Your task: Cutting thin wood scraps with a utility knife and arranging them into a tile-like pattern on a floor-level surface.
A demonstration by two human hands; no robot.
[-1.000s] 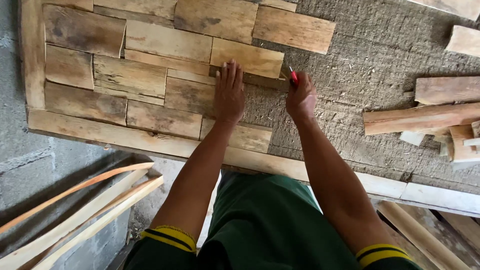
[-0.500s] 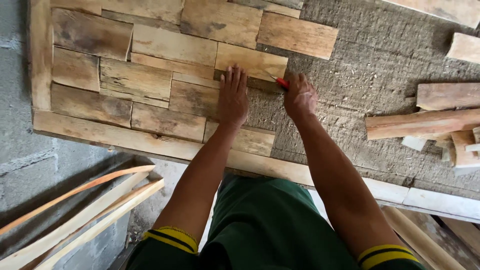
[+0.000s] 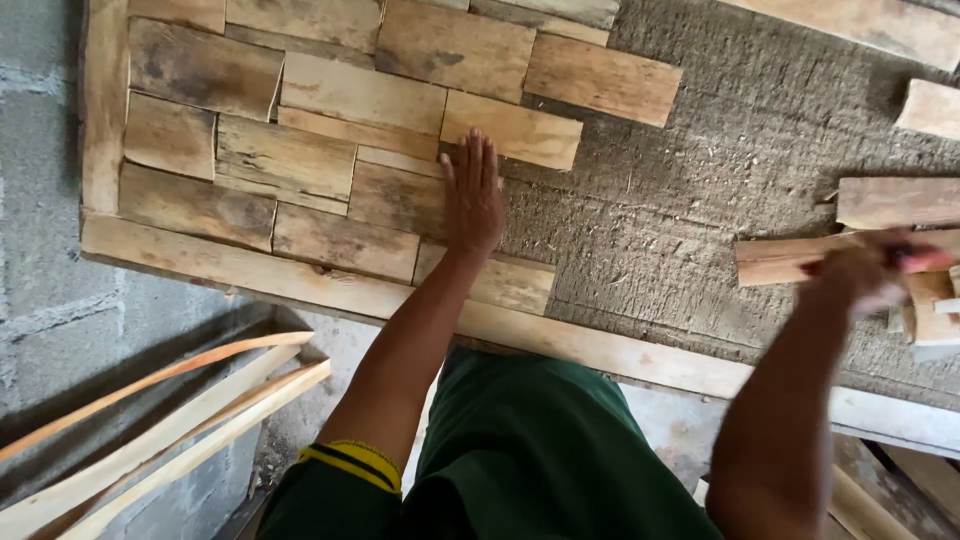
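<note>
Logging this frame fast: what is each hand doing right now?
Left hand: open, flat on the wood pieces.
Right hand: blurred over the loose wood pile, closed around a red thing.

Soft, even daylight with faint shadows and no glare; the right hand [image 3: 860, 275] is motion-blurred, everything else sharp.
</note>
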